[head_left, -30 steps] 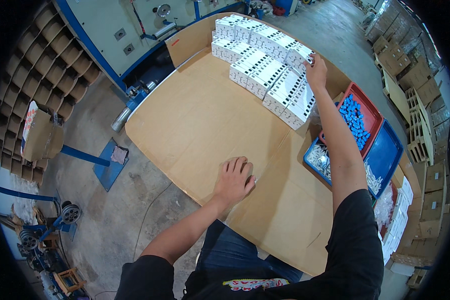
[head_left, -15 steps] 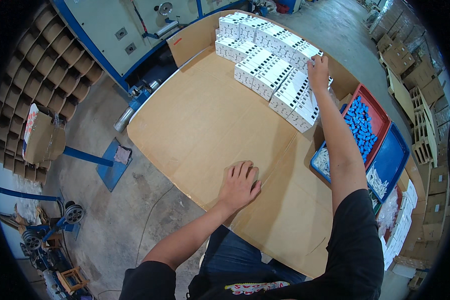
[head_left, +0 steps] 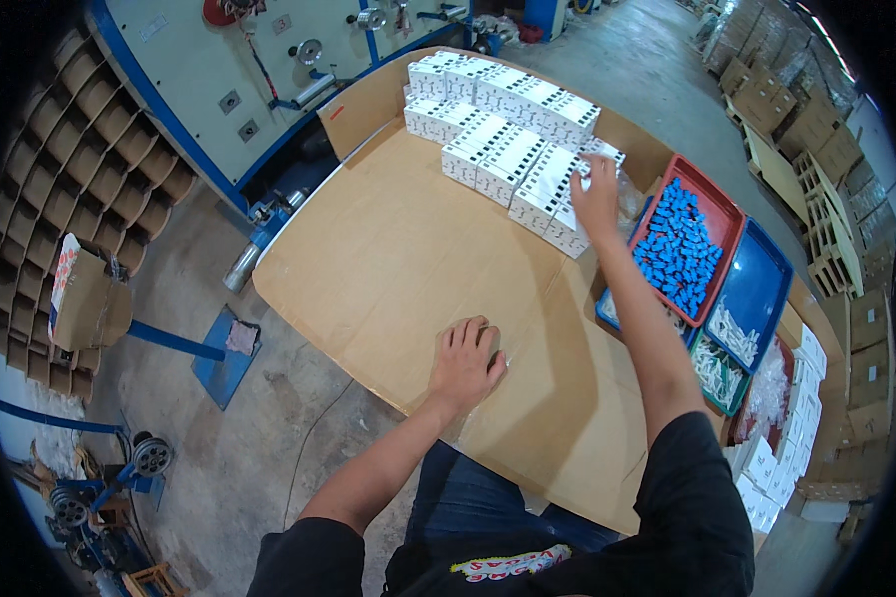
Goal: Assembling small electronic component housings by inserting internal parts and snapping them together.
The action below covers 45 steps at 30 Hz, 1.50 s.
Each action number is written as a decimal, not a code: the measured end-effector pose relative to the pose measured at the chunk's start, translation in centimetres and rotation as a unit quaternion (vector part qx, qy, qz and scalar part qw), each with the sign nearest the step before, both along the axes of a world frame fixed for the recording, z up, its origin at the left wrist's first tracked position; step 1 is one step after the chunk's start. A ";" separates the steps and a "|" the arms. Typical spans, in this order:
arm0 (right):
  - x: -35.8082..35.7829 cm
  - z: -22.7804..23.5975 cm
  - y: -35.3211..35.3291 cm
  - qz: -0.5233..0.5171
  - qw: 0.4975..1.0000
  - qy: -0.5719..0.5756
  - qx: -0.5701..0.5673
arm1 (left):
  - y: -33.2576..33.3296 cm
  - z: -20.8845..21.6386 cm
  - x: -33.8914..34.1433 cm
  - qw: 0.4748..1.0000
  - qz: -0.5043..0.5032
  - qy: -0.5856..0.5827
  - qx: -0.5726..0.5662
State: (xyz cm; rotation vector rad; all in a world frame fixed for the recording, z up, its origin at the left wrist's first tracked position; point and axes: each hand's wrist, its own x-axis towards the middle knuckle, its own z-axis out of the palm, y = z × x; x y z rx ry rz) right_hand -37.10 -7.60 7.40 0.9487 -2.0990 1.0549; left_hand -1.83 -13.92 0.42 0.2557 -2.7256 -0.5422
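My right hand [head_left: 596,202] reaches to the right end of the lower row of small white boxes [head_left: 528,179]. Its thumb and fingers are apart and touch the box tops there; the hand hides part of those boxes. Behind and above stands a higher row of the same white boxes [head_left: 513,95], printed with dark squares. My left hand [head_left: 462,364] lies on the brown cardboard sheet [head_left: 388,269] near its front edge, fingers loosely spread and nothing in them.
A red tray [head_left: 735,211] of small blue parts [head_left: 679,244] stands on the right. Beside it are a blue tray [head_left: 767,274] and a green tray [head_left: 729,406], both with white pieces. More white boxes [head_left: 757,463] lie at the lower right. A machine [head_left: 219,60] stands behind the cardboard.
My right hand has come down from the end of the higher row to the end of the lower row. The left hand stays on the cardboard; the whole view has shifted slightly.
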 end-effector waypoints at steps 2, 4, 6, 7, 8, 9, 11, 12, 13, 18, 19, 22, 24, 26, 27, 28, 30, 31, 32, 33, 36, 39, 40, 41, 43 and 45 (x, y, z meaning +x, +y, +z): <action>5.0 -1.1 3.8 0.022 1.000 0.015 0.003 | 0.0 0.0 0.1 1.000 -0.002 0.004 -0.003; 11.1 -2.4 8.2 0.015 0.998 -0.062 0.015 | 0.2 -0.1 0.5 1.000 0.004 0.003 0.000; 17.5 -4.3 13.3 0.013 0.991 -0.136 -0.009 | 0.4 0.0 0.8 1.000 -0.001 0.005 0.000; 20.0 -6.1 16.1 0.001 0.990 -0.138 -0.024 | 0.4 -0.5 0.6 1.000 0.000 0.010 -0.011; 23.0 -6.6 18.6 -0.012 0.978 -0.204 -0.029 | 0.3 -0.9 0.8 1.000 0.005 0.011 -0.024; 25.9 -6.9 21.1 -0.025 0.962 -0.271 -0.035 | 0.4 -0.6 0.9 1.000 0.006 0.011 -0.024; 30.4 -7.9 26.1 -0.059 0.954 -0.291 -0.048 | 0.7 -0.4 0.8 1.000 -0.001 0.013 -0.022; 32.3 -8.0 28.2 -0.062 0.953 -0.292 -0.049 | 0.8 -0.4 0.8 1.000 -0.001 0.014 -0.021; 33.9 -7.8 30.2 -0.096 0.950 -0.296 -0.037 | 0.8 -0.3 1.0 0.999 0.001 0.013 -0.032; 38.1 -10.0 36.8 -0.181 0.922 -0.336 -0.056 | 0.9 -0.8 1.3 0.999 -0.005 0.020 -0.040; 38.2 -10.7 37.5 -0.193 0.915 -0.344 -0.081 | 1.0 -0.9 1.4 0.999 -0.001 0.025 -0.045; 37.7 -13.0 38.2 -0.192 0.911 -0.336 -0.141 | 1.4 -1.3 1.1 0.998 -0.005 0.035 -0.044; 37.7 -13.4 38.1 -0.177 0.913 -0.323 -0.172 | 1.5 -2.1 1.0 0.997 -0.005 0.060 -0.054; 37.5 -12.7 37.8 -0.201 0.921 -0.319 -0.097 | 1.0 -2.8 1.1 0.994 0.002 0.088 -0.064; 37.7 -12.3 37.7 -0.202 0.921 -0.320 -0.095 | 1.1 -3.5 1.1 0.990 0.010 0.106 -0.092; 37.9 -11.9 37.5 -0.193 0.917 -0.333 -0.104 | 1.5 -3.5 1.3 0.985 0.016 0.126 -0.120; 38.3 -11.7 37.8 -0.189 0.912 -0.345 -0.113 | 3.8 -3.5 2.0 0.987 0.028 0.134 -0.083; 38.4 -11.9 37.9 -0.187 0.909 -0.347 -0.132 | 5.0 -3.2 2.0 0.987 0.042 0.144 -0.049; 38.3 -12.1 37.9 -0.187 0.906 -0.349 -0.150 | 6.6 -3.0 2.1 0.987 0.037 0.145 -0.049; 38.3 -12.8 38.1 -0.195 0.904 -0.348 -0.155 | 8.8 -3.4 2.3 0.989 0.036 0.143 0.004; 38.2 -13.2 39.4 -0.170 0.917 -0.322 -0.164 | 15.9 -3.6 3.3 0.984 -0.011 0.135 0.116; 38.5 -11.9 38.4 -0.165 0.922 -0.327 -0.128 | 22.1 -2.6 5.5 0.959 -0.118 0.118 0.229; 38.1 -12.2 38.3 -0.163 0.923 -0.324 -0.131 | 23.1 -1.5 6.3 0.943 -0.180 0.104 0.260; 38.1 -12.5 38.1 -0.157 0.924 -0.321 -0.133 | 23.4 -1.1 7.0 0.924 -0.236 0.090 0.289; 38.3 -11.9 38.2 -0.152 0.916 -0.347 -0.130 | 22.7 -1.5 7.4 0.941 -0.286 0.115 0.139; 37.9 -12.6 39.2 -0.155 0.913 -0.340 -0.164 | 22.1 -3.4 6.7 0.940 -0.300 0.100 0.127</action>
